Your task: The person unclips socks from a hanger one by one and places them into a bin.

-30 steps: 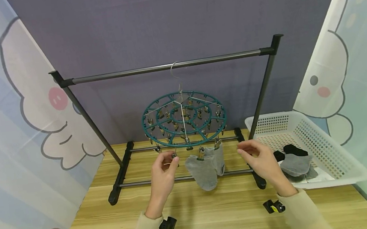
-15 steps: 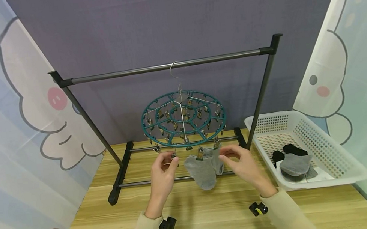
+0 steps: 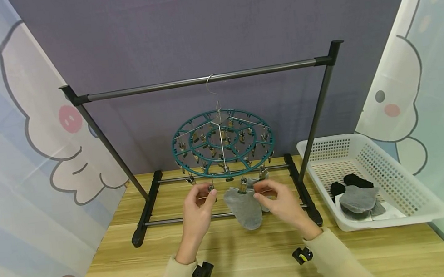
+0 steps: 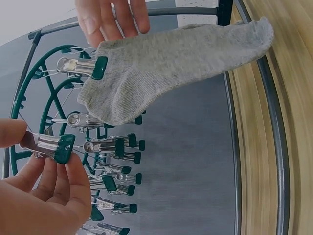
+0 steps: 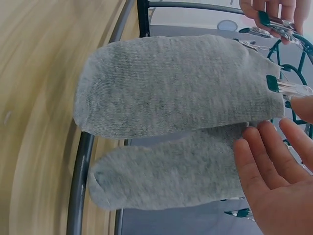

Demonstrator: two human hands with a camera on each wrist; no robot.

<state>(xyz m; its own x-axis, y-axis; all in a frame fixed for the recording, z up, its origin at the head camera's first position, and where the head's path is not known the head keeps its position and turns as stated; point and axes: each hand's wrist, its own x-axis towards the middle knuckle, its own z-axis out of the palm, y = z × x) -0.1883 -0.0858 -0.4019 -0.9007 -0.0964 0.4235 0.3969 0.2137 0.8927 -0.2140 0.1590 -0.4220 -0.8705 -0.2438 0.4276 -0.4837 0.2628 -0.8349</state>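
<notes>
My left hand pinches a metal clip with a green tip between thumb and fingers at the near rim of a round green hanger. Nothing hangs from that clip. To its right, a grey sock dangles from another clip. A second grey sock hangs behind it, partly hidden in the head view by my right hand. The right fingers are loosely extended, tips right at the front sock's cuff edge, the thumb beside its clip.
The hanger hooks over the bar of a black metal rack standing on the wooden table. At right, a white plastic basket contains black socks and grey socks. Several other clips hang around the rings.
My right hand has moved left, from beside the basket to the front sock's cuff. The left hand keeps its pinch on the same clip and has stayed in place.
</notes>
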